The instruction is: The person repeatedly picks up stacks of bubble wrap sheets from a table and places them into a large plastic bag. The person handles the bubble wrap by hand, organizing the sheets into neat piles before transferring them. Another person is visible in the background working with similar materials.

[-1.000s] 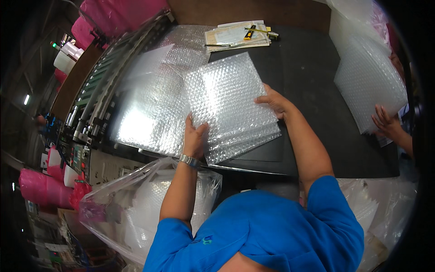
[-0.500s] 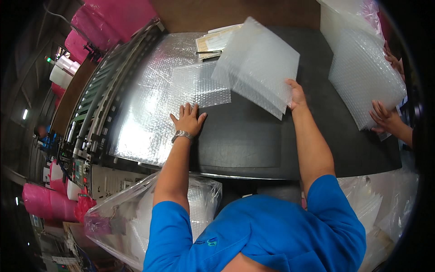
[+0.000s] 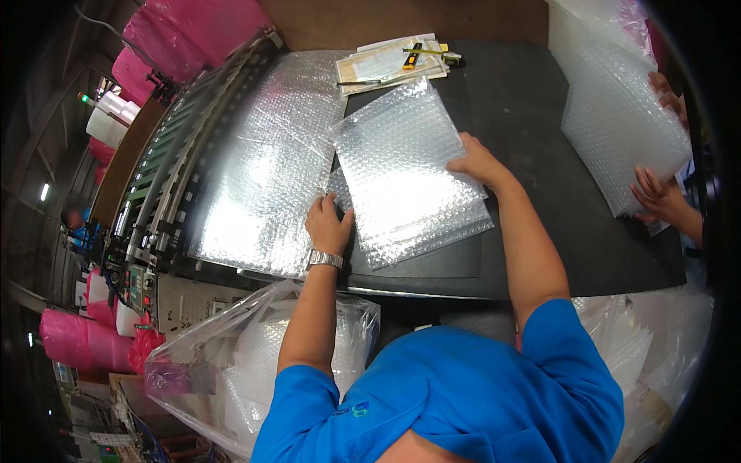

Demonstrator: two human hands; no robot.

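My right hand (image 3: 477, 163) is closed on the right edge of a few clear bubble wrap sheets (image 3: 409, 177), which lie tilted over the dark tabletop. The sheets are loosely layered, and their lower edges do not line up. On their left side, my left hand (image 3: 330, 225), with a metal watch on the wrist, rests low, thumb apart from the slightly bent fingers. Its fingertips touch the left edge of a smaller bubble wrap piece (image 3: 338, 187), mostly hidden under the sheets. To the left, a wide bubble wrap web (image 3: 266, 170) covers the table beside the machine.
Papers (image 3: 378, 65) with a pen, a yellow cutter (image 3: 413, 56) and a tape measure (image 3: 452, 59) lie at the back. At right, another person's hands (image 3: 660, 199) hold a bubble wrap stack (image 3: 617, 131). A roller machine (image 3: 166, 162) stands left; plastic bags (image 3: 255, 347) hang in front.
My right hand has brought the sheets down and left onto the smaller piece, uncovering the cutter and tape measure. My left hand has shifted slightly right and nearer; the small piece has slid right.
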